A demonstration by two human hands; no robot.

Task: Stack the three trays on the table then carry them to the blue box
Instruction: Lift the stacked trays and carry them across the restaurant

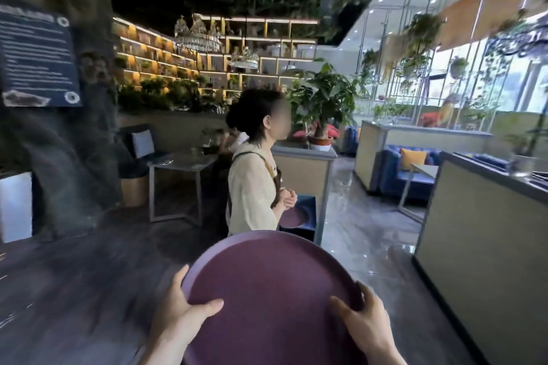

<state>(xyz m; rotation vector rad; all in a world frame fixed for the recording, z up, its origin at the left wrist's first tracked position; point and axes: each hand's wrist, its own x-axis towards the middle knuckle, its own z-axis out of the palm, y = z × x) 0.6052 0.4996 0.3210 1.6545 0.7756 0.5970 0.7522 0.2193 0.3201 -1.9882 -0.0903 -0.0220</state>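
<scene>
I hold a round purple tray in front of me, low in the view; only its top face shows, so I cannot tell how many trays are stacked. My left hand grips its left rim with the thumb on top. My right hand grips the right rim. A blue box stands on the floor ahead, with another purple tray resting in it, partly hidden by a person.
A person in a cream top stands right ahead between me and the blue box. A small grey table is behind them. Counters line the right side, and the glossy floor aisle runs between.
</scene>
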